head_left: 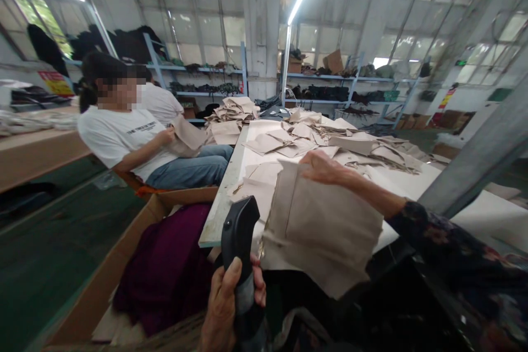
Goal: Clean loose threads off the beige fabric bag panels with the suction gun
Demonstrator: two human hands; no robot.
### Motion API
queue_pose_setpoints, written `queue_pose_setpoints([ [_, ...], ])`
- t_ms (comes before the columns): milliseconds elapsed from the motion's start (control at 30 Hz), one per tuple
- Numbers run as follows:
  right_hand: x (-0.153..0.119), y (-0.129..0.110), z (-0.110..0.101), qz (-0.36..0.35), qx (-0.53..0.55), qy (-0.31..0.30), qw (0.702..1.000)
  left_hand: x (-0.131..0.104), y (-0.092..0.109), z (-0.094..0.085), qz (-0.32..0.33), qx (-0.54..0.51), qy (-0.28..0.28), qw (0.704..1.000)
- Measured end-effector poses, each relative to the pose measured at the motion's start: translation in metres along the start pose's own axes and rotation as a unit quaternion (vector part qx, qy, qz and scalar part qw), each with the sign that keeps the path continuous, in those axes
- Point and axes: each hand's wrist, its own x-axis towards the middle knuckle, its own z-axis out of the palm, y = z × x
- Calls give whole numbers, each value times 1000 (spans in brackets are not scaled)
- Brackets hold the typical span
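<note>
Clamps the left hand (225,297) around a black handheld tool (240,231) and pinches the upper edge of a beige fabric panel (325,225) in the right hand (324,168), with the two well apart. Hangs the panel below the right hand, over the near side of the worktop (214,225), its left edge just beside the left fingers; cannot tell whether touching there. Looks light and soft, fairly firm along its seam, likely to swing or fold rather than slip or break; best held at an upper corner and the opposite lower edge. Watch the worktop's corner just left of the tool, the carton (181,197) of purple cloth (169,264) beyond it, loose beige pieces (284,140) past the right hand and a grey post (474,159) to its right. Probably offers most room straight above the hands.
</note>
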Motion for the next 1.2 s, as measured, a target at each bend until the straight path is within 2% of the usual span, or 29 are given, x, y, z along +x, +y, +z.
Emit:
queue_pose_setpoints([
  [67,21,4,-48,13,-53,101,993,-1,1,1,0,-1,2,1000],
  [133,36,-2,-93,13,-191,243,951,-1,2,2,-5,4,11,1000],
  [200,42,-16,-119,5,-228,290,929,-1,3,3,-14,11,29,999],
  [233,42,-25,-120,-4,-243,302,922,0,3,3,-18,12,38,999],
  [267,39,-33,-112,-20,-252,294,922,0,3,3,-22,10,45,999],
  [333,31,-43,-72,-49,-261,242,933,1,1,2,-29,1,57,998],
  [400,19,-40,-9,-70,-249,174,950,3,-2,-1,-35,-5,64,997],
  [467,5,-28,60,-80,-224,105,966,4,-5,-4,-43,-4,70,997],
  [533,-9,-14,120,-63,-196,38,978,5,-8,-9,-50,-2,76,996],
  [567,-15,-7,143,-47,-178,20,983,6,-9,-11,-54,-4,80,995],
  [633,-26,1,176,-30,-156,1,987,8,-11,-15,-62,-8,94,994],
  [733,-35,4,195,-8,-124,-2,992,14,-13,-17,-75,-15,115,990],
  [900,-43,-1,197,29,-79,19,996,32,-16,-11,-102,-16,145,984],
  [1200,-65,-8,211,66,-53,65,994,70,-20,8,-112,19,151,982],
])
